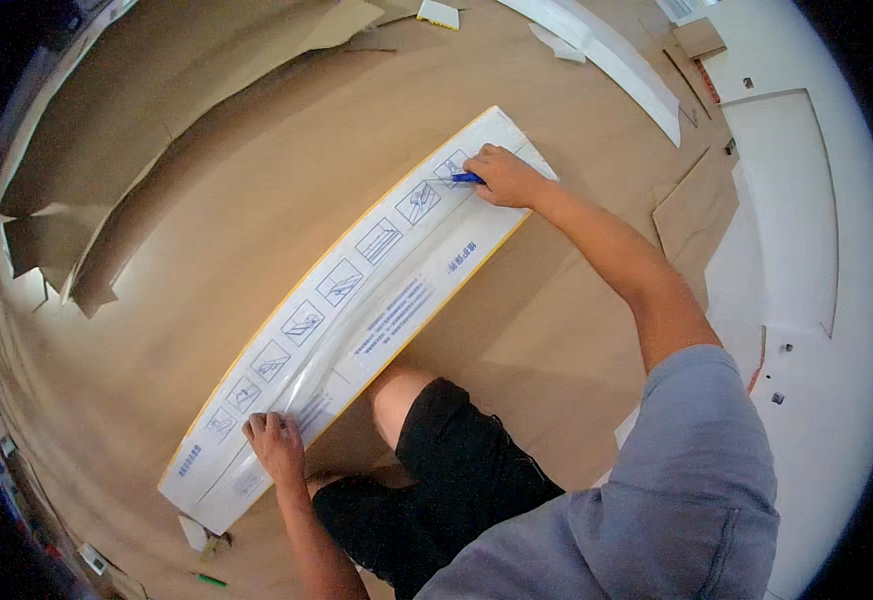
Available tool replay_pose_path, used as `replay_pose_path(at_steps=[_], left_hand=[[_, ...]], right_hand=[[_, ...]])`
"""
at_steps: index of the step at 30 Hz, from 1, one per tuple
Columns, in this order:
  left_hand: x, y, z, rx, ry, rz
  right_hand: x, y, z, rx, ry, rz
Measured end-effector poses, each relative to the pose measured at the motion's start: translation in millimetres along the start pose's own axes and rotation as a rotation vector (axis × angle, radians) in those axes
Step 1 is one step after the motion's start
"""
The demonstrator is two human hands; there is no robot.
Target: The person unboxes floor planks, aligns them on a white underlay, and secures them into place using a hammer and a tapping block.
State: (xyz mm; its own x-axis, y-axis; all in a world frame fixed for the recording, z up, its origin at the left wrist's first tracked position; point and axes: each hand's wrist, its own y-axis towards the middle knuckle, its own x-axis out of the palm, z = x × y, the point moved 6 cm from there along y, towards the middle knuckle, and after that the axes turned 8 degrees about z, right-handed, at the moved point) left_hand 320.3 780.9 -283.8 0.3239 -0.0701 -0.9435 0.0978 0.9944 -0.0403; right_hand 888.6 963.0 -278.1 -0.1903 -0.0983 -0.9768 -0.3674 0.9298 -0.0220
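Note:
A long, flat white package [352, 310] with yellow edges lies slantwise across the brown floor in front of me. Blue pictures and print run along its glossy top, and a crease or seam follows its length. My right hand [507, 178] is closed around a slim blue utility knife [468, 178] near the package's far right end. The knife's thin tip points left, over the printed pictures; whether it touches the surface, I cannot tell. At the near left end, my left hand [276, 445] presses on the package's top with bent, slightly parted fingers.
Brown cardboard [157, 110] curves across the far left. A long white strip [617, 60] lies at the far right, with white sheets [787, 200] and a cardboard piece [685, 205] at the right. A green pen-like object [211, 579] rests at the near left. My bare knee [397, 400] touches or nearly touches the package.

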Motion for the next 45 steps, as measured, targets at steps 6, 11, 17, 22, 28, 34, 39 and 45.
replay_pose_path(at_steps=[6, 11, 17, 22, 28, 34, 39, 45], left_hand=[[-23.8, -4.7, 15.1, 0.047, -0.057, -0.028], [-27.3, 1.0, 15.7, 0.042, -0.05, -0.107], [-10.0, -5.6, -12.4, -0.071, -0.173, -0.145], [4.6, -58.1, -24.6, -0.188, -0.306, -0.375], [-18.6, -155.1, 58.8, -0.022, -0.156, -0.312], [-19.4, -177.2, 53.1, 0.055, -0.019, -0.226], [-39.4, -176.6, 38.5, -0.113, -0.066, -0.235], [-67.0, -188.7, -63.3, -0.461, 0.225, -0.354]], right_hand=[[-5.7, 14.4, 6.6, 0.145, -0.003, -0.246], [-0.9, -13.2, 20.5, 0.034, -0.005, -0.162], [-11.5, -40.4, -3.7, -0.046, -0.114, -0.136], [-15.3, -42.8, -45.2, 0.12, 0.165, 0.038], [-25.4, -89.7, -57.5, 0.45, 0.279, -0.471], [-40.4, -149.5, -108.2, 0.278, -0.037, -0.324], [-12.0, -153.6, -110.7, 0.317, -0.086, -0.37], [8.7, -138.8, -149.5, 0.3, -0.14, -0.483]])
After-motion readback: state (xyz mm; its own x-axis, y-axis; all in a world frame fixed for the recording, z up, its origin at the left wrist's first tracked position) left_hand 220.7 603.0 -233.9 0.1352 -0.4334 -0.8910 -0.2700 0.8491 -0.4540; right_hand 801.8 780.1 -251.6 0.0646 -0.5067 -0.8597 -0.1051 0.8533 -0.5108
